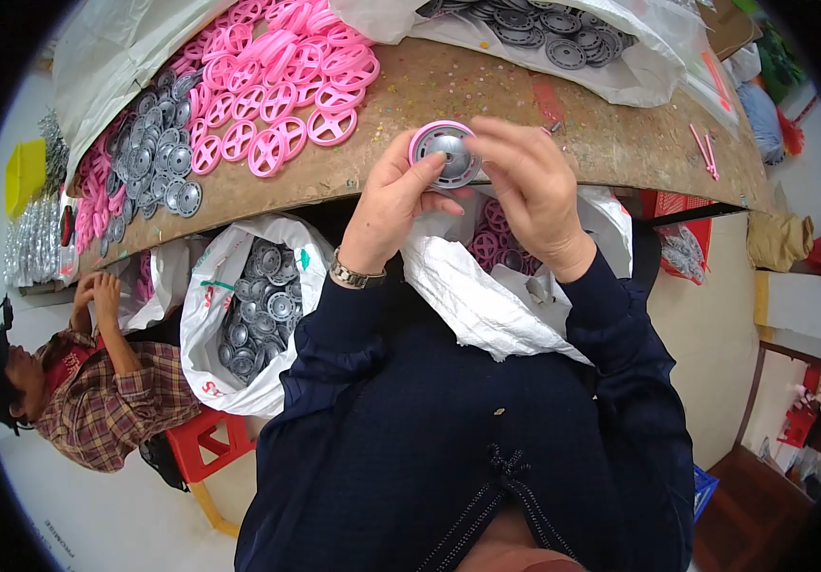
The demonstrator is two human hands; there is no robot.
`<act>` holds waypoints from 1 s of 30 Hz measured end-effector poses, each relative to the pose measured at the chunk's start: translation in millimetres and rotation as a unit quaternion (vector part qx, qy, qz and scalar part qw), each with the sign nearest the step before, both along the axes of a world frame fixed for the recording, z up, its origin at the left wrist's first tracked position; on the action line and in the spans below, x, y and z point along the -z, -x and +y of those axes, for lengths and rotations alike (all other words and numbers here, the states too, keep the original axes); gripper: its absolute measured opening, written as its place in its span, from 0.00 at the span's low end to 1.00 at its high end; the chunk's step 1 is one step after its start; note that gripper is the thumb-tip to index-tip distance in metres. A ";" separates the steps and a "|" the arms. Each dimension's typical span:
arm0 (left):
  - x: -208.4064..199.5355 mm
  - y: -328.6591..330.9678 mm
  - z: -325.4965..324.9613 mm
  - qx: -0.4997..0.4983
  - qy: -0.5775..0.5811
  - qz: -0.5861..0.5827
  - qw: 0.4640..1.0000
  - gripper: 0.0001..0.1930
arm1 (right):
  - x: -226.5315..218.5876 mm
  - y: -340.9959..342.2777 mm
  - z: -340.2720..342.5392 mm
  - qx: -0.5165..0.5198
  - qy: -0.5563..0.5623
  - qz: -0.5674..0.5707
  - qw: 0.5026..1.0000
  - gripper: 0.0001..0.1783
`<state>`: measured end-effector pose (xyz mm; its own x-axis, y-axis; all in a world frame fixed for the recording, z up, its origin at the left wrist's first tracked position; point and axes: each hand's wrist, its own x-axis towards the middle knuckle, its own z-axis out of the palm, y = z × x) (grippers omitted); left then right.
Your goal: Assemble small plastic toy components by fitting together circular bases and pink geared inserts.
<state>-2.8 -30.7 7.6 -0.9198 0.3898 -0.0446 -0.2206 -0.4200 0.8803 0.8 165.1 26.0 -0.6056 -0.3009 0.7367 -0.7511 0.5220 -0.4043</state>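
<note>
Both hands met over the near edge of a wooden table (pixel 487 91), sharing one small wheel (pixel 445 153), a grey disc set inside a pink ring. The left hand (pixel 393 205) gripped it from the left, thumb curled under its lower rim and fingers bent behind it. The right hand (pixel 530 186) closed on it from the right, its fingers pressed together across the wheel's upper right edge. The wheel was held in the air just above the table edge, over an open white sack (pixel 487 296) with more pink wheels inside. On the table to the left lay a heap of pink rings (pixel 282 81) beside a heap of grey discs (pixel 158 157). Lower left, a second white sack (pixel 205 324) held grey discs, and another person in a plaid shirt (pixel 110 410) sat beside it, hands raised together.
</note>
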 end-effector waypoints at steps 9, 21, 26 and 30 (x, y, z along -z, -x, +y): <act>0.6 -9.5 14.4 -0.007 0.037 0.047 0.998 0.19 | 7.0 -2.0 3.6 -0.096 0.222 -0.422 0.874 0.18; 2.0 -17.0 19.4 -0.054 0.221 0.167 0.959 0.17 | 8.0 -2.5 4.6 -0.108 0.275 -0.441 0.847 0.09; -4.0 -12.9 13.7 -0.023 0.154 0.117 0.981 0.14 | 3.7 -0.7 5.2 -0.114 0.248 -0.451 0.850 0.09; -6.0 -13.4 15.4 -0.111 0.211 0.182 0.954 0.12 | 0.1 -5.0 -0.8 -0.122 0.234 -0.446 0.855 0.08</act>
<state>10.6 -15.2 13.6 -0.9620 0.2023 0.1834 0.1848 -0.0117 0.9827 5.8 164.3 25.9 -0.9506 -0.2973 0.0893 -0.0989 0.0174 -0.9949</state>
